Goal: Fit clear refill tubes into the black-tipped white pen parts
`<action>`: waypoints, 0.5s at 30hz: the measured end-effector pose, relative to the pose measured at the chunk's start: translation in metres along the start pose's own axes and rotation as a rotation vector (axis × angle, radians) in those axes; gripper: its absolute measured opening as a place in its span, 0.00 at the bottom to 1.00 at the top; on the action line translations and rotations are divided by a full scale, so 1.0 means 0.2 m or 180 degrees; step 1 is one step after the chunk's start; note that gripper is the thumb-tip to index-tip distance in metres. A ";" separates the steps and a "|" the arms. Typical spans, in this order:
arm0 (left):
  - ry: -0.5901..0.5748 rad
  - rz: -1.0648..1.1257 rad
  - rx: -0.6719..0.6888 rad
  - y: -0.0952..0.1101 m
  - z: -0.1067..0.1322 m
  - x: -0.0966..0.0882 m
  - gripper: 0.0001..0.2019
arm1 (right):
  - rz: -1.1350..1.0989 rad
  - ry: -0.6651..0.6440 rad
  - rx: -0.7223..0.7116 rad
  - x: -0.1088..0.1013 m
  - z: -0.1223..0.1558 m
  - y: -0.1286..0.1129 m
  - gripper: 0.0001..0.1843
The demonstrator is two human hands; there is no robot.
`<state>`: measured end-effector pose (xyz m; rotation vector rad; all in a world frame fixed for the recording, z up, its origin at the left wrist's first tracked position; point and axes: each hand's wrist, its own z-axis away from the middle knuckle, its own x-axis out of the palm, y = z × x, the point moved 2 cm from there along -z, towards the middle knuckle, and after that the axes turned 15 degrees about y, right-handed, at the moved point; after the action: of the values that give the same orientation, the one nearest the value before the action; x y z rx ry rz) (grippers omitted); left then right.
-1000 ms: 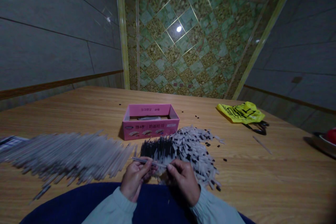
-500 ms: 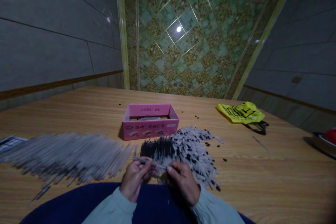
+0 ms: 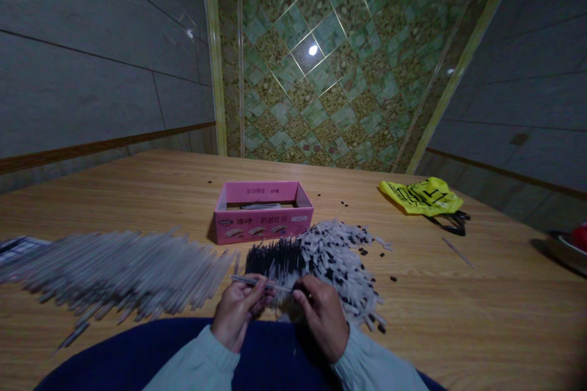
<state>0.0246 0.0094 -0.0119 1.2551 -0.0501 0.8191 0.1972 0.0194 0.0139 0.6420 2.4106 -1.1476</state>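
Note:
My left hand (image 3: 241,305) is closed in a pinch around a thin translucent tube (image 3: 275,285), which lies nearly level across the fingers. At the tube's right end, my right hand (image 3: 323,314) has its thumb and forefinger curled together. What sits between those fingertips is too small and dark to make out. Just beyond the hands is a row of thin black-ended sticks (image 3: 275,256). A heap of short whitish pieces with small black parts (image 3: 342,263) adjoins it on the right. Left of my hands spreads a broad pile of long translucent tubes (image 3: 128,269).
Behind the piles stands a pink open box (image 3: 263,226) with some thin sticks inside. A yellow plastic bag (image 3: 422,197) with a black strap-like item (image 3: 452,222) lies to the right. One loose tube (image 3: 458,252) rests nearby, and a bowl (image 3: 568,253) holds something red.
My right fingers have curled up and rotated slightly at the tube's end, the forefinger lifting a little. My left hand and the tube have hardly moved.

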 end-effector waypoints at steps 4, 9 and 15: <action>-0.0095 -0.0035 0.0054 0.00 0.01 0.00 0.16 | -0.0517 -0.0106 0.0488 0.04 0.00 0.04 0.20; -0.0252 -0.0097 0.0209 0.00 0.02 0.01 0.16 | -0.1950 -0.0632 0.2132 0.13 0.03 0.11 0.27; -0.0251 -0.0032 0.0182 0.01 0.00 0.01 0.16 | -0.1498 -0.0330 0.1350 0.08 0.01 0.06 0.20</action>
<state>0.0246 0.0099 -0.0102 1.3404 -0.0843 0.7668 0.1909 0.0282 -0.0031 0.1147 2.3057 -1.8621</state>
